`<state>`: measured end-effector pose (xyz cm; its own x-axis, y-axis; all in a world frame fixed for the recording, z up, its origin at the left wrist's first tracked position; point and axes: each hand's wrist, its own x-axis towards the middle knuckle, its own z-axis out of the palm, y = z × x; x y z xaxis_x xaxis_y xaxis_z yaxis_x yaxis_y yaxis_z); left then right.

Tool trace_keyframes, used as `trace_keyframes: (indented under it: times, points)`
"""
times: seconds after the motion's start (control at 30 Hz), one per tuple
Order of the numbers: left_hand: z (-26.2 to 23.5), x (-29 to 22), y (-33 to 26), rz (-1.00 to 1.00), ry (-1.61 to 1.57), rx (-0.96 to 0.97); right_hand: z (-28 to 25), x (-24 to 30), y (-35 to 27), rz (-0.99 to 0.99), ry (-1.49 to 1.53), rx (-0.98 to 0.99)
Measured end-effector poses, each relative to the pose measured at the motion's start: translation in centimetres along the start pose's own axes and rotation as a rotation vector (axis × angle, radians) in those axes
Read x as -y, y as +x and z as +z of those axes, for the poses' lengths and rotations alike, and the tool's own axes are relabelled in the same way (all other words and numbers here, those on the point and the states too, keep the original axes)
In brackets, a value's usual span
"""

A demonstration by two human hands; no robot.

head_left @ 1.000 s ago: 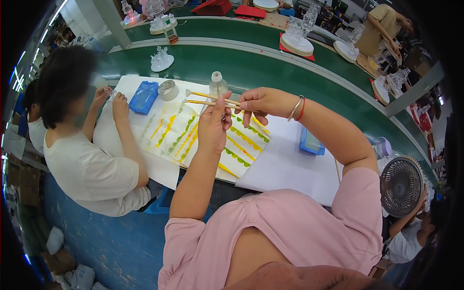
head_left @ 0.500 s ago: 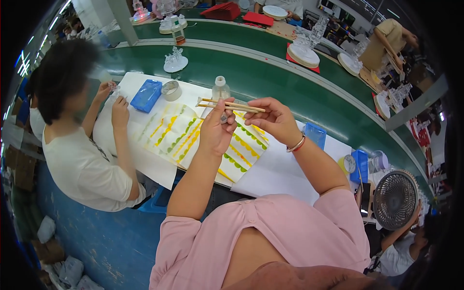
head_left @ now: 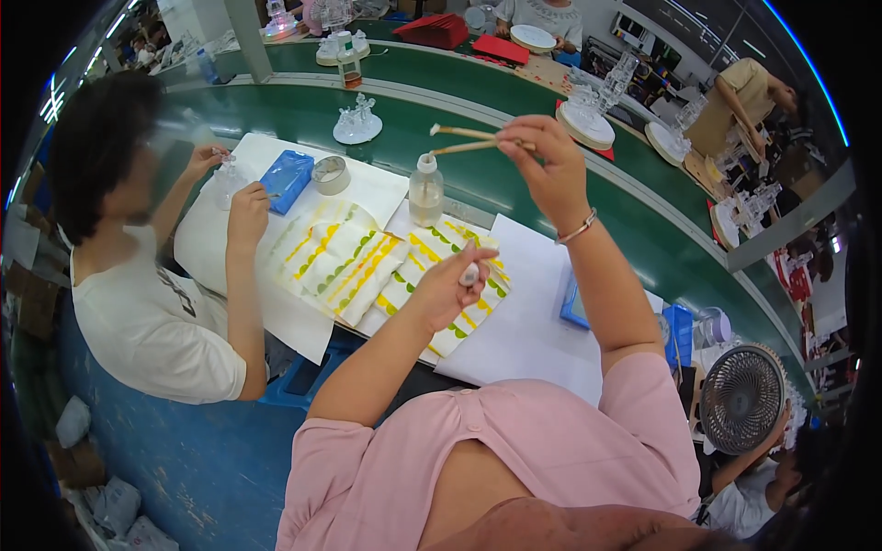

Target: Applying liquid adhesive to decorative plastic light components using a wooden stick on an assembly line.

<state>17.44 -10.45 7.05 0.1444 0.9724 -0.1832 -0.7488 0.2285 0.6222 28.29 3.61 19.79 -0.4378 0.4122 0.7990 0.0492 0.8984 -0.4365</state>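
Note:
In my right hand (head_left: 549, 170), raised over the far side of the bench, are two thin wooden-handled brushes (head_left: 473, 145), pinched between the fingers and spread apart at their pale tips. The lower brush's tip is just over the mouth of a small clear bottle (head_left: 425, 197) that stands upright and holds a pale liquid. Lower and to the left, my left hand (head_left: 447, 292) curls around a small whitish rounded piece (head_left: 469, 274); its exact kind is hard to make out. Under that hand lies a white cloth (head_left: 354, 266) with yellow and green scalloped stripes.
White paper (head_left: 528, 321) covers the bench. Left of the bottle are a roll of tape (head_left: 331, 174) and a blue box (head_left: 287, 181). A co-worker (head_left: 165, 303) sits at left. Beyond runs a green conveyor (head_left: 478, 188) with a clear ornament (head_left: 357, 122). A fan (head_left: 742, 398) stands right.
My right hand has lifted up and to the right, away from my left hand, carrying the brushes to the bottle. My left hand has let go of the brushes and dropped lower.

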Motion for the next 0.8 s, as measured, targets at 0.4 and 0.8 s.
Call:
trace_keyframes:
  times: [0.4, 0.8]
  points:
    - [-6.2, 4.5, -4.6, -0.107, -0.209, -0.119, 2.7, -2.4, 2.6, -0.117, -0.085, 0.332]
    - [-6.3, 4.1, -4.9, -0.026, -0.128, -0.119, 5.1, -3.4, 8.7, 0.027, -0.173, 0.487]
